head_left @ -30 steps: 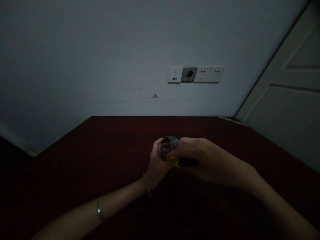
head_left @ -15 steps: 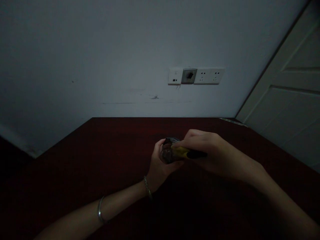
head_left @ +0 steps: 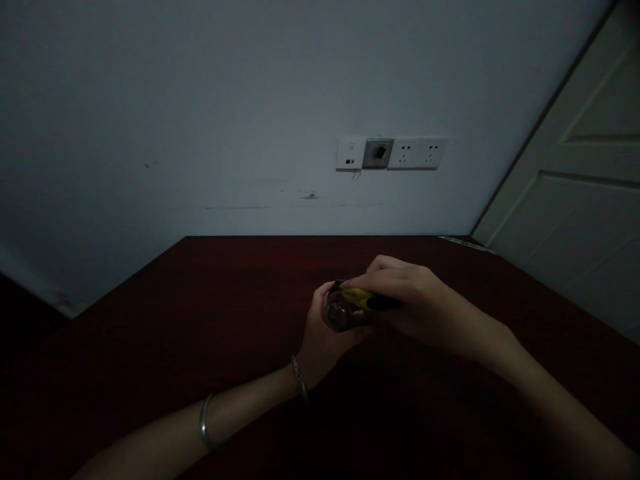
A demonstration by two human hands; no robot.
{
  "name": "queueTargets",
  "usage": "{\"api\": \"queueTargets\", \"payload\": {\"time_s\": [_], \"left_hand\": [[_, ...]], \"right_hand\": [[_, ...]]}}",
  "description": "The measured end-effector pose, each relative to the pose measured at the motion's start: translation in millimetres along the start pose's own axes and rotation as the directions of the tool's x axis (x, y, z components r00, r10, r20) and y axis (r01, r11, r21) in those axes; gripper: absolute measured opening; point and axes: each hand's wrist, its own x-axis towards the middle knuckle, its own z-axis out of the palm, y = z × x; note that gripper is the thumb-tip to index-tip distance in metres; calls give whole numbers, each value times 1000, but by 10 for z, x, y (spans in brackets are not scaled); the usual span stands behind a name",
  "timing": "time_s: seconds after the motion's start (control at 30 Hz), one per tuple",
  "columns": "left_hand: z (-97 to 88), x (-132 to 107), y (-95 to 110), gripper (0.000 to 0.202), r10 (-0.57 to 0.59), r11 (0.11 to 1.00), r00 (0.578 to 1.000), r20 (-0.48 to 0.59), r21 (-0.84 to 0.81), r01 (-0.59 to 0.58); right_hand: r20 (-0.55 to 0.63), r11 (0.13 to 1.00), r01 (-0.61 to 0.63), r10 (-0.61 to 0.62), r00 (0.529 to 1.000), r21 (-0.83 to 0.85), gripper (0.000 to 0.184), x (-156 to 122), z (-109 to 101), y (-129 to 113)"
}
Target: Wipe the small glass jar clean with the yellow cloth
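In dim light my left hand [head_left: 320, 337] is wrapped round a small shiny, glassy object [head_left: 343, 315], held above the dark red table [head_left: 225, 313]. My right hand [head_left: 413, 303] comes in from the right and pinches a yellow and black tool [head_left: 367, 300] whose tip rests against the top of the glassy object. Both hands are closed and touch each other near the table's middle. What the glassy object is I cannot make out. A thin bracelet and a bangle sit on my left wrist and forearm.
A white wall stands behind the table with a row of sockets and a switch plate [head_left: 393, 153]. A pale door [head_left: 580, 200] is at the right. A thin strip-like item [head_left: 465, 243] lies at the table's far right corner.
My right hand has lifted and shifted slightly so the yellow and black tool now lies across the top of the glassy object. My left hand has sunk a little with it.
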Motion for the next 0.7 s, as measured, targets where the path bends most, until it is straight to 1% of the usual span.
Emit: {"api": "queueTargets", "payload": {"time_s": [0.17,0.3,0.4,0.5,0.57,0.63,0.7], "left_hand": [[-26,33,-6,77,-3,1000,1000,-12,-25,3],[-49,46,4,77,9,999,1000,-22,-43,-10],[-44,40,2,74,-1,999,1000,-22,-52,0],[-31,33,2,72,-14,998,999,-30,-65,12],[-29,33,4,73,-26,997,999,-43,-68,23],[-34,39,1,74,-41,997,998,-52,-70,37],[-41,50,-10,74,-51,995,997,-52,-84,46]], "right_hand": [[96,997,-11,4,995,76,40,-17,-14,-61],[131,992,4,-21,991,127,41,-20,-11,-81],[93,995,15,-24,995,103,39,-9,-12,-46],[4,999,5,-5,1000,37,33,3,-15,3],[-33,1000,13,-12,999,12,30,8,-14,27],[-33,1000,19,-19,999,9,29,9,-10,39],[-5,999,22,-22,1000,24,29,5,-8,39]]}}
